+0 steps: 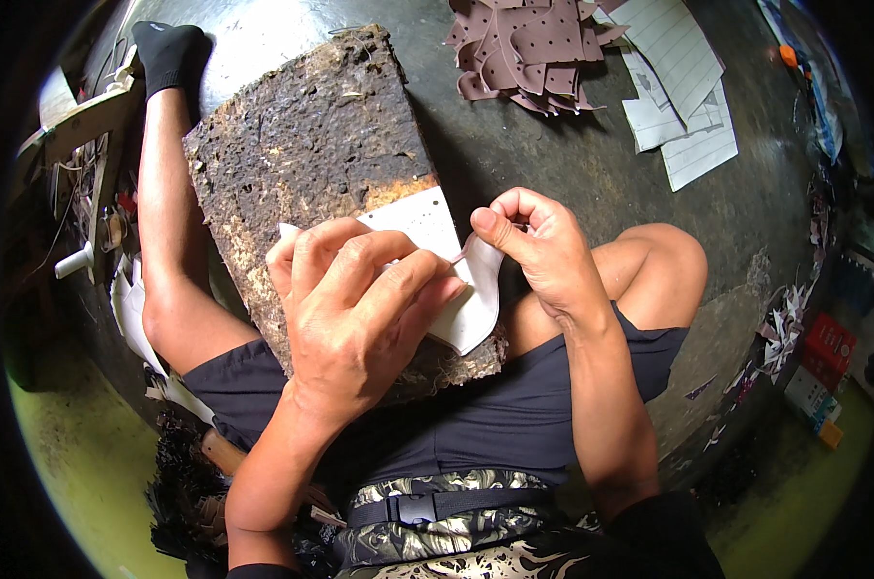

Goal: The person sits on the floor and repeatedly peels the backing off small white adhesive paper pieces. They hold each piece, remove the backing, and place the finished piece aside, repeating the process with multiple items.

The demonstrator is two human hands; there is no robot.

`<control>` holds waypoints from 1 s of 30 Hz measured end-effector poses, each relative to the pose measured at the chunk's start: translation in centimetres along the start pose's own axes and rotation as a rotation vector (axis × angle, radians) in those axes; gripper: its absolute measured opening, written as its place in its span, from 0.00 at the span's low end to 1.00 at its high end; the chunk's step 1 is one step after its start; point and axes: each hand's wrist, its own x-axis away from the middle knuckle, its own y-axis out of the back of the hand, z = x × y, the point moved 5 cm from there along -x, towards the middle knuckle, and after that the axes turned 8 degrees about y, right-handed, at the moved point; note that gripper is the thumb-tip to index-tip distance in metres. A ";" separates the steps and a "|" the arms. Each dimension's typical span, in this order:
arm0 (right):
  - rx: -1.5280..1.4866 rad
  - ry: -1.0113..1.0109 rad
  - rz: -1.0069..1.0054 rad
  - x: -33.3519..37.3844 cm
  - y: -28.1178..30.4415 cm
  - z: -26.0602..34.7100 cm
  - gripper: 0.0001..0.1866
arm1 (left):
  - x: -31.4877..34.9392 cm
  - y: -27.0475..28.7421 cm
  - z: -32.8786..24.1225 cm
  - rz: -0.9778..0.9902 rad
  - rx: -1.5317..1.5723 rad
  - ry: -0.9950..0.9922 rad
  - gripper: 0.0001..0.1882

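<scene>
A white, curved sheet piece (422,220) with small dark holes lies on the near end of a thick, rough, worn block (302,125). My left hand (355,299) rests over the piece, fingers curled, with its thumb and forefinger closed on the material near its right edge. At that edge, my right hand (543,246) pinches the lifted border between thumb and forefinger, just off the block's side. A thin, pinkish edge shows between the two hands. The left fingers hide much of the piece's left part.
A pile of mauve pieces with holes (528,48) lies on the dark floor at the far right, beside lined paper sheets (683,96). My legs flank the block. A wooden frame (94,125) stands at the left. Scraps (784,328) and a red box (828,347) lie at the right.
</scene>
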 end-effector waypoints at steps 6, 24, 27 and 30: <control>0.000 0.008 0.001 -0.1 -0.1 0.1 0.13 | -0.6 0.4 0.6 0.058 -0.001 -0.046 0.14; 0.291 0.079 -0.127 -0.9 0.9 0.6 0.14 | -0.5 -0.1 0.5 0.048 0.075 -0.055 0.14; -0.321 0.020 -0.348 0.1 0.3 0.8 0.17 | -0.3 -0.4 0.5 0.022 0.099 -0.039 0.14; -0.586 -0.104 -0.355 3.1 -1.5 2.2 0.41 | 0.1 -0.4 0.3 -0.013 0.099 -0.004 0.14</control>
